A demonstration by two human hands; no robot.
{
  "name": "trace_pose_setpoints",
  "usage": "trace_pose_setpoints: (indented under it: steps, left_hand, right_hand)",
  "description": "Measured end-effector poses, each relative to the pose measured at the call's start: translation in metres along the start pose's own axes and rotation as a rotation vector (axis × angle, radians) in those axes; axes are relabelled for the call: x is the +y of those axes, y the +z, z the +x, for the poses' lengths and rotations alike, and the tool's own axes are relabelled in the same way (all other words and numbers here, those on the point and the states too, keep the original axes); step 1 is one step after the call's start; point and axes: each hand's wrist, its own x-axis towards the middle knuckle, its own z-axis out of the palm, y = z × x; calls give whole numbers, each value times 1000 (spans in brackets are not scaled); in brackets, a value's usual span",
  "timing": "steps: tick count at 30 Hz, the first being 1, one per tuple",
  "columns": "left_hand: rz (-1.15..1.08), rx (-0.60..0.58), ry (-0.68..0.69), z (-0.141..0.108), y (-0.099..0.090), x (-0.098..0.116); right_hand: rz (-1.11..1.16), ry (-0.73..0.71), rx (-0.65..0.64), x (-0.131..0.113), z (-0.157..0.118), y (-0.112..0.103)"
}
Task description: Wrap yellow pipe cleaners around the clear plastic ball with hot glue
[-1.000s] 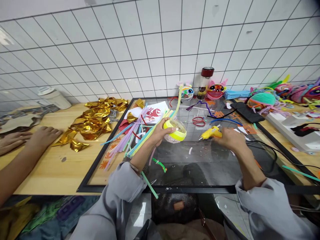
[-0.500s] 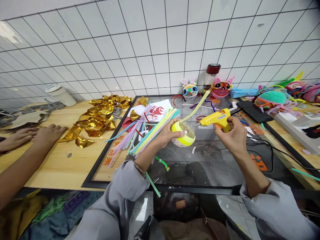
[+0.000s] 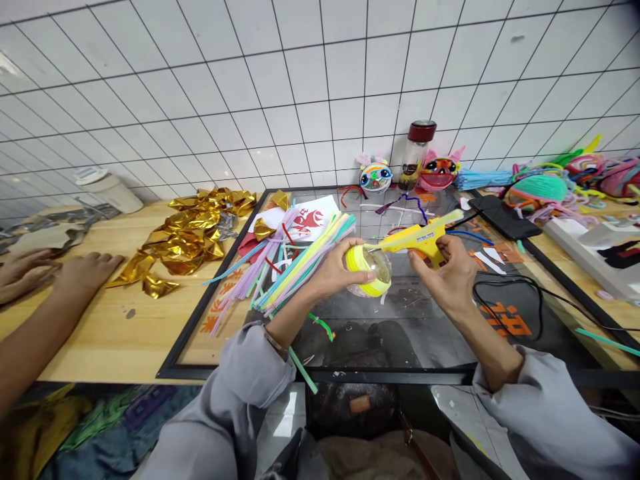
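Note:
Fingers of my left hand (image 3: 340,270) are wrapped round a clear ball (image 3: 381,270) with yellow strip around its side. A loose yellow strip (image 3: 445,221) extends from the ball to the right, passing in front of the glue gun. My right hand (image 3: 447,270) grips the yellow glue gun (image 3: 413,239), whose nozzle points left at the ball's upper edge. Whether the nozzle touches the ball is hard to tell. Beside my left hand lies a bundle of pastel pipe cleaners (image 3: 313,263).
Gold foil (image 3: 195,233) lies left, near another person's hands (image 3: 93,270). Behind are two decorated balls (image 3: 376,175) and a red-lidded bottle (image 3: 415,153). At right are a black phone (image 3: 505,217), a black cable (image 3: 537,287) and a white holder (image 3: 595,257).
The glue gun has moved left, bringing its nozzle to the ball's upper edge. The loose yellow strip has swung down to the right, across the gun.

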Motion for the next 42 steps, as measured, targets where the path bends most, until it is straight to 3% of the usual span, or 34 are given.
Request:
trace_pose_setpoints:
  steps: [23,42]
  left_hand:
    - [103,-33,47,0,0,-1]
    - [126,-31,73,0,0,-2]
  right_hand:
    - [-96,-106,78,13,-1,5]
    - [-39,20,-9,13,0,1]
